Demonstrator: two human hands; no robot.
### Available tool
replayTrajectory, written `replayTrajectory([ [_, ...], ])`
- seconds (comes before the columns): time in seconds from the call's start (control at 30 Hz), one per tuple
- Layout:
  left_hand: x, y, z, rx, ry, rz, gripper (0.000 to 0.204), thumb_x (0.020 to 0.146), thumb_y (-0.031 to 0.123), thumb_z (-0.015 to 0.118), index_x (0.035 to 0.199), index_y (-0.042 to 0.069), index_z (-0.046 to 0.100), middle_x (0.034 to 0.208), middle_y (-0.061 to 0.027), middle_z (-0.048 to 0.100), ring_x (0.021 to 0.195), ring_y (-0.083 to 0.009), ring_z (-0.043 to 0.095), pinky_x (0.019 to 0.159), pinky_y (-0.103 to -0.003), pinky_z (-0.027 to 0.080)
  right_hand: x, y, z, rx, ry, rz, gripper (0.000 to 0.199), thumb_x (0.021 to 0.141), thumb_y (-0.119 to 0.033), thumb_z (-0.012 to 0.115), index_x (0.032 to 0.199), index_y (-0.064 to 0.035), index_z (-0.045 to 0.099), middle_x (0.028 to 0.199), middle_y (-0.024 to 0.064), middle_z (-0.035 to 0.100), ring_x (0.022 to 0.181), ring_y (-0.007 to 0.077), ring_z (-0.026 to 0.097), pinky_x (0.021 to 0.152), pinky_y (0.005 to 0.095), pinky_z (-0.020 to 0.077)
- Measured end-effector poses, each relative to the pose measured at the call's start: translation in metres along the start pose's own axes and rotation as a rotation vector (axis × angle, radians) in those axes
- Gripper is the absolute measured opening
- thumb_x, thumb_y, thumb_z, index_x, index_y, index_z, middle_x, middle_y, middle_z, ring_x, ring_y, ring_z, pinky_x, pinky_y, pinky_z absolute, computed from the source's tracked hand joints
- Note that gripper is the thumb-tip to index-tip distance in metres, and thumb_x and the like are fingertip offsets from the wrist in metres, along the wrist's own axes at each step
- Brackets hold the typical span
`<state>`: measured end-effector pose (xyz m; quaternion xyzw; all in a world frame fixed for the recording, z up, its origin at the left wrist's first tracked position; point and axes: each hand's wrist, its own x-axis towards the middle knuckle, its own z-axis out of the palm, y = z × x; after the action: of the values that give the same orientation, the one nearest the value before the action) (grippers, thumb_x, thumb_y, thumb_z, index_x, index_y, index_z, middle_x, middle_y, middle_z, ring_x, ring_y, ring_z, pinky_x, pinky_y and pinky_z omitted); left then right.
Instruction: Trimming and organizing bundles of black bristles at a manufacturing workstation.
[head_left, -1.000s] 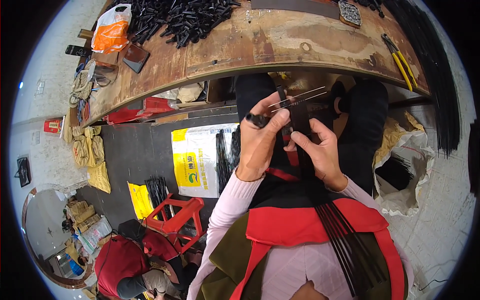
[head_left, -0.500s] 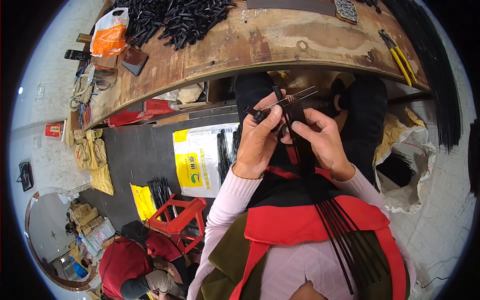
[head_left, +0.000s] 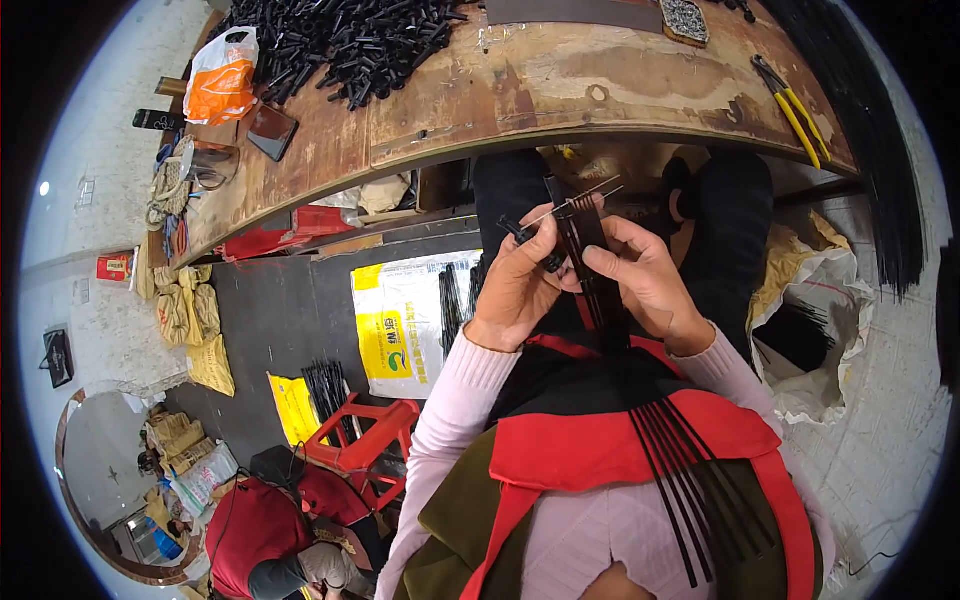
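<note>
Below the counter edge: both hands meet over the lap, closed around a bundle of black strips (head_left: 585,262).
Change: since a second ago the hands sit slightly lower and closer together; the thin metal wires (head_left: 585,197) at the bundle's top still stick out to the upper right.
Left hand (head_left: 520,285): fingers curled, pinching a small black piece (head_left: 520,232) against the bundle.
Right hand (head_left: 645,280): wrapped round the strips, index finger laid across them.
Strips: flat, narrow, glossy black; their long ends trail down over the red apron (head_left: 600,445).
Counter (head_left: 560,85): worn brown wood, curved front edge, heaped with short black pieces (head_left: 340,40); yellow-handled pliers (head_left: 795,105) near the right edge.
Room: open gap between counter edge and lap; white sack (head_left: 830,300) close on the right; red stool (head_left: 365,440) on the floor to the left.
</note>
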<state>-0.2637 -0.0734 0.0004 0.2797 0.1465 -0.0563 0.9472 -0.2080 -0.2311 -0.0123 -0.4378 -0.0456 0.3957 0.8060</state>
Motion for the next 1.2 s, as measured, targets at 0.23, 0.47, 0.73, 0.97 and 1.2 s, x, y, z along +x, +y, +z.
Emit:
replayTrajectory([
  [0.23,0.000,0.001,0.000,0.106,-0.035,0.016,0.035,0.101,0.025,0.053,0.128,0.003,0.053,0.130,-0.0125,0.060,0.085,-0.0103,0.062,0.059,-0.025,0.050,0.001,-0.004,-0.003,-0.074,-0.068,-0.032,0.029,0.095,-0.009,0.062,0.121,0.0030,0.057,0.098,0.0078,0.064,0.086,0.0158,0.063,0.082,0.0363,0.0567],
  [0.47,0.034,0.062,0.046,0.537,-0.073,0.330,0.046,0.100,0.037,0.051,0.129,0.001,0.055,0.139,-0.0147,0.053,0.130,-0.0226,0.048,0.109,-0.037,0.037,-0.002,-0.006,0.007,-0.049,-0.107,-0.022,0.036,0.098,-0.009,0.056,0.131,0.0019,0.049,0.107,0.0080,0.059,0.091,0.0150,0.060,0.090,0.0462,0.0560],
  [0.73,0.035,0.055,0.019,0.313,-0.293,-0.061,0.050,0.097,0.033,0.059,0.134,0.001,0.050,0.123,-0.0128,0.063,0.114,-0.0212,0.060,0.094,-0.034,0.050,-0.002,-0.010,0.008,-0.057,-0.187,-0.016,0.040,0.098,-0.006,0.053,0.137,0.0008,0.046,0.105,0.0077,0.058,0.090,0.0162,0.060,0.091,0.0462,0.0555],
  [0.97,0.031,0.051,0.009,0.616,0.008,0.231,0.028,0.091,0.009,0.067,0.116,0.000,0.059,0.102,-0.0051,0.068,0.095,-0.0116,0.064,0.086,-0.025,0.050,-0.002,-0.009,0.009,-0.070,-0.095,-0.016,0.040,0.098,-0.006,0.053,0.136,0.0016,0.045,0.104,0.0070,0.057,0.090,0.0152,0.060,0.089,0.0446,0.0565],
  [1.2,0.024,0.055,0.023,0.445,0.033,0.148,0.029,0.092,0.015,0.068,0.117,0.001,0.060,0.103,-0.0044,0.068,0.092,-0.0094,0.062,0.084,-0.025,0.049,0.001,-0.008,0.007,-0.071,-0.063,-0.018,0.041,0.098,-0.008,0.055,0.137,0.0017,0.045,0.106,0.0061,0.057,0.092,0.0149,0.060,0.088,0.0438,0.0570],
])
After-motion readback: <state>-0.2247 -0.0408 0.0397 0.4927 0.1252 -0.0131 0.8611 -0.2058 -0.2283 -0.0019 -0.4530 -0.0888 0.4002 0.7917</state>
